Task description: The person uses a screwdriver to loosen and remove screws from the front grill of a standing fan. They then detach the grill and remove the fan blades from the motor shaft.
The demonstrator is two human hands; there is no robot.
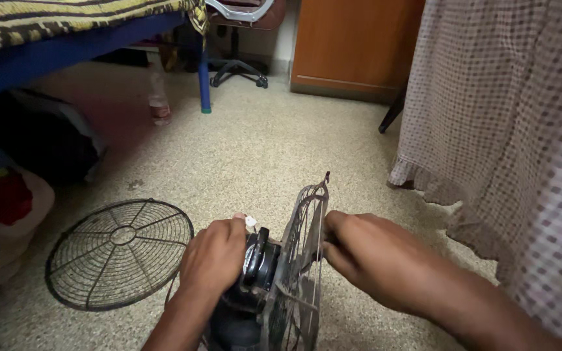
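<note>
Left hand point(214, 260) clamps the black fan motor point(259, 263) to steady it; right hand point(365, 257) pinches the upright grey wire guard point(302, 260); round front grille point(120, 252) lies on the floor.

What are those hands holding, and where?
Left hand grips the fan's motor housing; right hand holds the wire guard at its front.

My left hand point(214, 257) curls closed at seven o'clock, fingers pointing toward twelve. My right hand point(365, 253) reaches in from four o'clock, fingers bent, pointing toward nine.
</note>
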